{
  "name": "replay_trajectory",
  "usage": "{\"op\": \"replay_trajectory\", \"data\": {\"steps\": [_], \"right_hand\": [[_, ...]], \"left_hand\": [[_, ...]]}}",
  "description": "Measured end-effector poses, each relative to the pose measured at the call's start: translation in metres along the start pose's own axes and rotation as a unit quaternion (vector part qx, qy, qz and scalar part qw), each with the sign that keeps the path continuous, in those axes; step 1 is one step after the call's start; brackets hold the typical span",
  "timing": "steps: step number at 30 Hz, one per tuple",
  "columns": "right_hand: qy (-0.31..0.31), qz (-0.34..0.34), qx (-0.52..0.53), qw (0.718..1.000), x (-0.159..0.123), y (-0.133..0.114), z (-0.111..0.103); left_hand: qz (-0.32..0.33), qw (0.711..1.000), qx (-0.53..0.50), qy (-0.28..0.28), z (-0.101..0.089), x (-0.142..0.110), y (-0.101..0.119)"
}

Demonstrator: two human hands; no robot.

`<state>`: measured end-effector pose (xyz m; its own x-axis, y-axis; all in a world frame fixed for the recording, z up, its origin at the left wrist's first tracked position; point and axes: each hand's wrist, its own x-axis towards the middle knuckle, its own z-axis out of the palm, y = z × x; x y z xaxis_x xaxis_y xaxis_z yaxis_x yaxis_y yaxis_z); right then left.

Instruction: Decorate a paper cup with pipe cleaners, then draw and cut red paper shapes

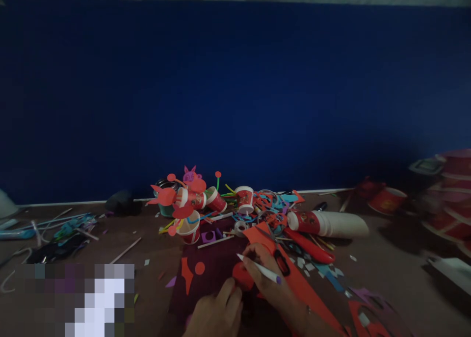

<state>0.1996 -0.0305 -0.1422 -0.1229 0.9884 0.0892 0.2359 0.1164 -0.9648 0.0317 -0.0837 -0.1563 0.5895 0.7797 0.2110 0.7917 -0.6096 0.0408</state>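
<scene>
My right hand (267,271) is closed around a white marker (267,272) with a purple end, its pale tip pointing up and left. Below that hand lies a round red paper piece (242,276). Fingers bent, my left hand (218,310) holds the paper's lower left edge; its thumb is hidden. Both hands are over a dark purple sheet (213,298). On the sheet, left of the hands, are a small red paper circle (199,268) and a pointed red paper scrap (187,276). Black-handled scissors (282,263) lie just beyond my right hand.
Decorated paper cups (189,231) stand and lie behind the sheet. A long stack of white cups (342,224) lies to the right, with a red tool (309,246) before it. Scraps and strips litter the brown table (121,258). A blue panel (235,96) rises behind.
</scene>
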Motion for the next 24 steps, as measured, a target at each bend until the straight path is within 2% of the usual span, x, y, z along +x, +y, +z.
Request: {"op": "replay_trajectory", "data": {"steps": [3,8,17,24], "right_hand": [[-0.021,0.022,0.033,0.999,0.001,0.002,-0.001],[0.01,0.006,0.02,1.0,0.004,0.007,-0.001],[0.017,0.038,-0.091,0.995,0.011,0.014,0.004],[0.0,0.058,-0.086,0.995,0.008,0.009,0.004]], "left_hand": [[-0.028,0.999,-0.011,0.024,-0.004,-0.001,-0.001],[-0.076,0.997,-0.01,-0.033,-0.008,0.0,0.001],[-0.094,0.992,0.001,-0.085,-0.002,0.001,0.003],[-0.091,0.991,0.004,-0.094,-0.001,0.001,0.002]]}}
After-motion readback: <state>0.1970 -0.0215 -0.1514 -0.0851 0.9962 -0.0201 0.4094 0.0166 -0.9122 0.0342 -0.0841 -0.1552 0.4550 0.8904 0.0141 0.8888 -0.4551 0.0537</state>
